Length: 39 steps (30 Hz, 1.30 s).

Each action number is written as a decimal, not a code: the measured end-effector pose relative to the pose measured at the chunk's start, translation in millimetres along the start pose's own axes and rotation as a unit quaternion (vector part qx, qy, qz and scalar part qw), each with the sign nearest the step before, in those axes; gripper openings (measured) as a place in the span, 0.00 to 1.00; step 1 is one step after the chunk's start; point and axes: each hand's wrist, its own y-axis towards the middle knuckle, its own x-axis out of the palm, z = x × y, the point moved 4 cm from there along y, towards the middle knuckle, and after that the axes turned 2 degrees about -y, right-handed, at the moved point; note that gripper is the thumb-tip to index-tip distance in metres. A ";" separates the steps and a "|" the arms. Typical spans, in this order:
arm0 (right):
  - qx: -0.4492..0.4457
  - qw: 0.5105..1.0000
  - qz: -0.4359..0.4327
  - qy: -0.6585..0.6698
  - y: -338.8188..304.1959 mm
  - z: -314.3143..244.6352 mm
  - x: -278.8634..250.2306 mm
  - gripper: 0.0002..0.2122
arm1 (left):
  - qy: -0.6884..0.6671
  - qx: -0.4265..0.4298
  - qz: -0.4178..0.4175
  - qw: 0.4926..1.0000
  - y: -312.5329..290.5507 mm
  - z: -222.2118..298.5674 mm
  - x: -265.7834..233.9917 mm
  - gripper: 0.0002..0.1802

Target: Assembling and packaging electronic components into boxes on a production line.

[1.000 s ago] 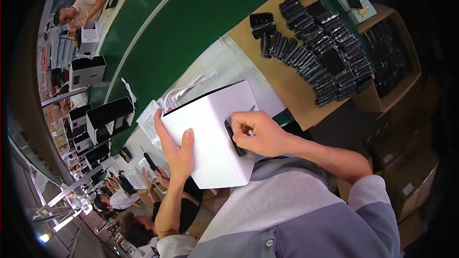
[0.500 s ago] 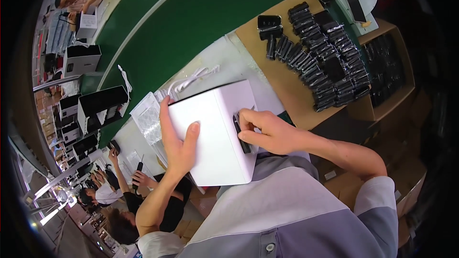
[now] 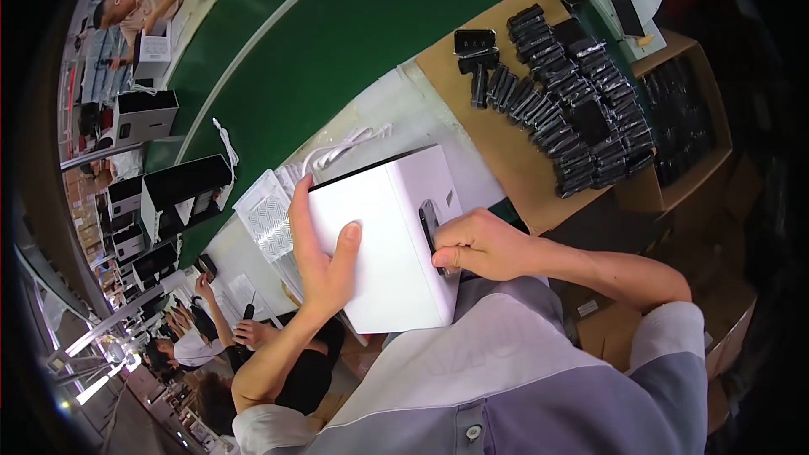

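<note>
A white box-shaped appliance housing (image 3: 383, 244) rests tilted against my lap, at the near edge of the bench. My left hand (image 3: 327, 268) grips its left side, the thumb lying on the broad white face and the fingers reaching around the edge. On the housing's right side sits a long black oval part (image 3: 429, 223) in or against the wall. With curled fingers, my right hand (image 3: 484, 244) pinches at the lower end of this part; the fingertips partly hide it. A small slot shows beside it.
Rows of plastic-wrapped black parts (image 3: 581, 109) lie on a cardboard sheet (image 3: 459, 109), with an open carton (image 3: 712, 139) of more beyond. A coiled white cord (image 3: 345, 145) and clear bags (image 3: 265, 215) are behind the housing. A green belt (image 3: 337, 50) carries similar units (image 3: 143, 118). Co-workers sit left.
My right hand has slid down along the black part, uncovering its upper end and the slot. The housing and my left hand have shifted slightly right.
</note>
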 end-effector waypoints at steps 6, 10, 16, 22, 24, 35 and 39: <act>-0.007 1.000 0.008 -0.004 -1.8 2.3 10.5 0.14 | -0.028 -0.012 0.010 0.999 -6.3 -2.6 -1.8 0.43; -0.012 0.999 0.022 0.024 -23.0 31.8 15.7 0.11 | -0.066 -0.014 0.018 0.998 -10.1 0.3 -0.6 0.44; 0.063 0.938 0.336 0.061 -14.9 55.7 -33.2 0.15 | -0.051 -0.015 0.024 0.998 -8.8 3.6 2.7 0.45; -0.103 0.883 0.445 0.107 58.5 25.4 17.2 0.30 | -0.021 -0.016 0.032 0.999 -9.2 4.9 -0.4 0.43; -0.106 0.850 0.503 0.118 63.1 42.1 16.3 0.31 | -0.029 -0.013 0.042 0.999 -4.5 2.4 0.5 0.43; 0.091 0.919 0.383 0.035 -23.7 166.7 7.8 0.17 | -0.241 -0.269 -0.055 0.931 -64.6 -22.9 -27.1 0.22; -0.082 0.910 0.402 0.066 -12.4 67.9 10.3 0.29 | -0.296 -0.267 -0.088 0.913 -52.3 -27.5 -18.1 0.22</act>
